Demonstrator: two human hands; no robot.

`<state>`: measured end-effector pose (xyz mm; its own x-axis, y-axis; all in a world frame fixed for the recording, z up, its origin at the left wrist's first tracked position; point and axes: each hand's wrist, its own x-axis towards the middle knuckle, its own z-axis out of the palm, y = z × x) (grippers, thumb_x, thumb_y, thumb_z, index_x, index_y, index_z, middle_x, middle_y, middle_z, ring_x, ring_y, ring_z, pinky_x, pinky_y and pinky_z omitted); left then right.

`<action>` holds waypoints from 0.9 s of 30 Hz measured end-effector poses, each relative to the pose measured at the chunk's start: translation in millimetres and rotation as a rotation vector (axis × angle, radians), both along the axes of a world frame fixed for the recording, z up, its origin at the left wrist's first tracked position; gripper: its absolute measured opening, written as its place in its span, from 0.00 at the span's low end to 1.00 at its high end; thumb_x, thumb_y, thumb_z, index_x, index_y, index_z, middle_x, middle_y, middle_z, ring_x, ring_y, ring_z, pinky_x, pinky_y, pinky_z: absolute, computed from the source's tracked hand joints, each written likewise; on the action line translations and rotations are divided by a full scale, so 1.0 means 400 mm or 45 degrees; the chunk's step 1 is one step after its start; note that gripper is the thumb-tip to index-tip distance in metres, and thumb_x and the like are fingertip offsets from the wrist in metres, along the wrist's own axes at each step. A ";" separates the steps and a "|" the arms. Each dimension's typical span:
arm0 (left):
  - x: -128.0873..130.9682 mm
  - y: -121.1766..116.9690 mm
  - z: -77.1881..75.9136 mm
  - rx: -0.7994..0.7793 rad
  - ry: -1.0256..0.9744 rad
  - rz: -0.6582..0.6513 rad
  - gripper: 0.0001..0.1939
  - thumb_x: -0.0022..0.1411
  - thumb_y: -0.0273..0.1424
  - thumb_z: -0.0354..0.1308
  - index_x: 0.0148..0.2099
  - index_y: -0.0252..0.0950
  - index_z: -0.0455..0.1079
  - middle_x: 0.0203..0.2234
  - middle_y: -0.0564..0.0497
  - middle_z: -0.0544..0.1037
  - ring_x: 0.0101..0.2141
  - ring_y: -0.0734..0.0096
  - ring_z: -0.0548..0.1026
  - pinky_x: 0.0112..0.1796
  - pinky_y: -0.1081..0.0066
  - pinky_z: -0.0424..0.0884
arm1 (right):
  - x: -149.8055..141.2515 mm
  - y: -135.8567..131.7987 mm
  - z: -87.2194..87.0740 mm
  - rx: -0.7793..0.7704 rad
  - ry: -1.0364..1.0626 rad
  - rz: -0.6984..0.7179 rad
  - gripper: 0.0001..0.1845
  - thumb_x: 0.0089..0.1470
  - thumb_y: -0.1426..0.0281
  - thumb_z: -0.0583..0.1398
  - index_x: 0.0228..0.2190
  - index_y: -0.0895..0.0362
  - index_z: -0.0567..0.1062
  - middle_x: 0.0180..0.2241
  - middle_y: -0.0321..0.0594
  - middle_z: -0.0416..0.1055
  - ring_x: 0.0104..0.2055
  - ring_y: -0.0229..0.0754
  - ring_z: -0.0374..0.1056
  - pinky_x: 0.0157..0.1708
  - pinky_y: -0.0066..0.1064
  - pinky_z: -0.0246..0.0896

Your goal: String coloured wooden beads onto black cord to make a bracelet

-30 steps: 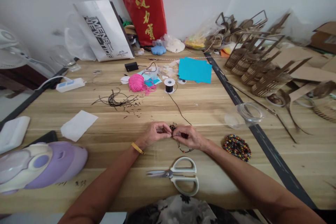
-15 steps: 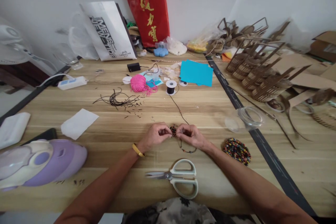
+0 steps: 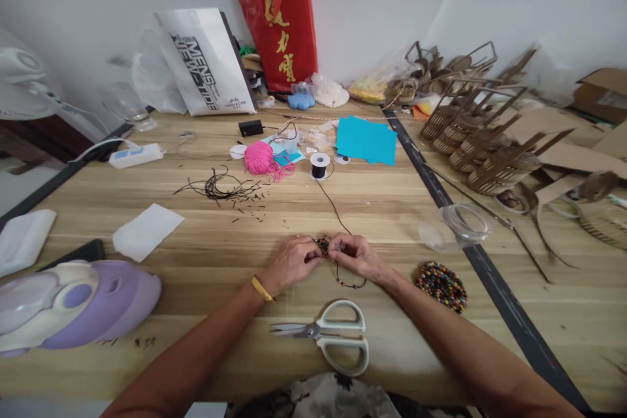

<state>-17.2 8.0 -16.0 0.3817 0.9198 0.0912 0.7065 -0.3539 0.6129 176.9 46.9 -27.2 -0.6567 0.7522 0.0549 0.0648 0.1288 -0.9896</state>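
Between my two hands sits a small cluster of dark and coloured beads (image 3: 322, 245), partly covered by fingertips. My left hand (image 3: 294, 261) has its fingers closed at the left side of the beads. From the other side, my right hand (image 3: 356, 256) pinches at them with thumb and forefinger. A black cord (image 3: 333, 204) runs from a spool (image 3: 319, 166) down to my right hand. Below that hand hangs a cord loop (image 3: 350, 285) carrying a few beads. Closer to me lie scissors (image 3: 318, 330) with pale handles, their blades pointing left.
A coil of coloured beads (image 3: 441, 286) lies right of my right forearm. Cut black cords (image 3: 218, 186), pink yarn (image 3: 259, 158) and blue sheets (image 3: 366, 140) lie farther back. A purple-and-white appliance (image 3: 112, 300) stands at left, small woven baskets (image 3: 490, 144) at right.
My left hand has rolled over, its back now turned more upward and its fingers curled down by the beads. My right hand stays nearly where it was. The view has shifted slightly.
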 end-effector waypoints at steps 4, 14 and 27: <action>-0.006 0.008 -0.006 -0.105 -0.256 0.092 0.03 0.54 0.26 0.59 0.30 0.34 0.73 0.23 0.51 0.73 0.26 0.72 0.69 0.28 0.74 0.62 | 0.000 0.001 -0.004 -0.003 -0.013 0.000 0.17 0.52 0.57 0.60 0.27 0.61 0.69 0.20 0.32 0.60 0.21 0.31 0.51 0.19 0.23 0.45; -0.025 0.028 -0.001 -0.567 -0.855 0.211 0.08 0.49 0.29 0.65 0.32 0.29 0.73 0.26 0.48 0.78 0.27 0.74 0.73 0.32 0.74 0.68 | -0.003 0.003 -0.009 0.013 -0.059 0.025 0.17 0.52 0.58 0.60 0.28 0.61 0.70 0.23 0.34 0.61 0.22 0.31 0.51 0.21 0.23 0.45; -0.037 0.038 -0.006 -0.703 -0.958 0.150 0.12 0.43 0.32 0.69 0.30 0.29 0.75 0.25 0.48 0.79 0.26 0.75 0.74 0.32 0.75 0.68 | -0.004 -0.001 -0.008 0.074 -0.116 0.020 0.18 0.54 0.57 0.58 0.27 0.61 0.70 0.22 0.34 0.61 0.21 0.31 0.50 0.21 0.23 0.45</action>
